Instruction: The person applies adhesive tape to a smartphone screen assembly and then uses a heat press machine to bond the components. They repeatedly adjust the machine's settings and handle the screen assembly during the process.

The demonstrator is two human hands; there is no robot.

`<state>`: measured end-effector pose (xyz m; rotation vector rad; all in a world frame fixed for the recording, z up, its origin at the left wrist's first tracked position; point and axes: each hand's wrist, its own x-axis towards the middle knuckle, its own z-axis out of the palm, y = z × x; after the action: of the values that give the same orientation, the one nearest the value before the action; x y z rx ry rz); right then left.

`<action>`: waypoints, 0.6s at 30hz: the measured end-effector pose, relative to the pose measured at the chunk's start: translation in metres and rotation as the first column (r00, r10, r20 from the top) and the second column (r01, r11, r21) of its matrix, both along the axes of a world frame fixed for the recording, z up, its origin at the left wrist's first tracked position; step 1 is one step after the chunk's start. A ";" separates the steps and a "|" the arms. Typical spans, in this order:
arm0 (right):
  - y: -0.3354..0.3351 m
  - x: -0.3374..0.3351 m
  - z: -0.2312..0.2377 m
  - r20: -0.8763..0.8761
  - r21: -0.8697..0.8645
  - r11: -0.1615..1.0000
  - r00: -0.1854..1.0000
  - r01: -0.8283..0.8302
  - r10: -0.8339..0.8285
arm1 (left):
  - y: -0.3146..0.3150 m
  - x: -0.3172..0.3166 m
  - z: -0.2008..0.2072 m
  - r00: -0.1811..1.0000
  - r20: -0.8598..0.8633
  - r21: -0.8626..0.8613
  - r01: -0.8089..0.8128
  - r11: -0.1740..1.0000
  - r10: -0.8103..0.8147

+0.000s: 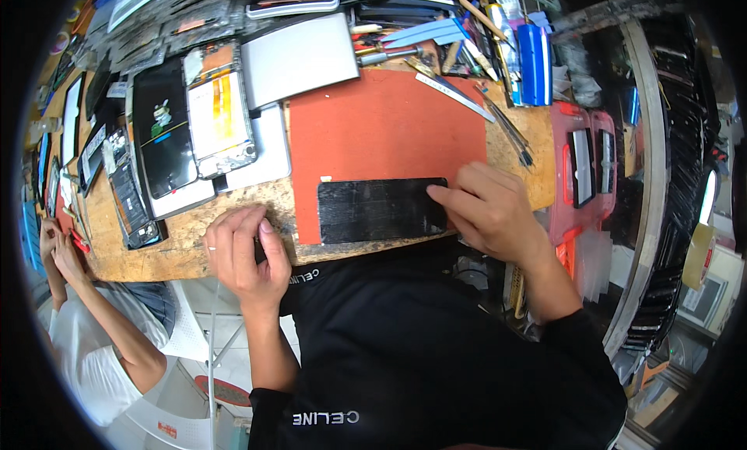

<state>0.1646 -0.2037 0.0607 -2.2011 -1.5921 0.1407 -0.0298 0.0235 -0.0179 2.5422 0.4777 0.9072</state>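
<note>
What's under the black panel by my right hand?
The black panel lies over a red mat, which shows beyond it and to its left. Whatever is directly beneath is covered, so I can't see it.

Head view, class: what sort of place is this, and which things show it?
Probably a phone repair workbench: an opened phone with its inner parts bared, a black rectangular panel on an orange-red mat, and slender hand tools beside that mat.
</note>
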 end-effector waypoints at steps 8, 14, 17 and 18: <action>0.003 -0.017 -0.030 -0.128 0.281 0.955 0.990 0.094 -0.060 | 0.000 -0.001 0.004 0.996 0.088 -0.063 -0.001 0.998 0.006; -0.019 -0.030 -0.037 -0.303 0.222 0.917 0.918 0.330 -0.257 | -0.003 0.001 0.002 1.000 0.017 -0.006 0.022 1.000 -0.022; -0.022 -0.037 -0.037 -0.333 0.217 0.925 0.915 0.311 -0.229 | -0.003 0.000 0.004 0.999 0.050 -0.108 0.001 0.994 0.005; -0.026 -0.037 -0.034 -0.411 0.248 0.918 0.892 0.309 -0.189 | -0.003 0.000 0.005 0.998 0.057 -0.140 -0.009 0.990 0.018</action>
<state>0.1272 -0.2299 0.0264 -1.9658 -1.0293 0.2118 -0.0300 0.0209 -0.0127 2.3829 0.5224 0.9171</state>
